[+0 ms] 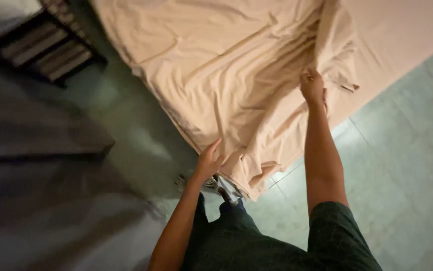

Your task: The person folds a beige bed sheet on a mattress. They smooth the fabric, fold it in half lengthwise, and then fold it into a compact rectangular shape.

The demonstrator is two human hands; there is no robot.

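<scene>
A pale peach bedsheet [226, 65] lies rumpled over a mattress that fills the upper middle of the head view. My right hand [312, 86] is closed on a bunched fold of the sheet and lifts it above the bed. My left hand [208, 160] rests at the sheet's near hanging edge, fingers curled on the cloth, though the grip itself is hard to make out. Both forearms reach out from my dark green clothing [256, 241] at the bottom.
A pale green tiled floor [407, 165] runs right of and below the bed. Dark slatted furniture [45, 45] stands at the upper left, with a dark blurred surface [35, 135] beneath it. My sandalled foot [224, 193] shows under the sheet's corner.
</scene>
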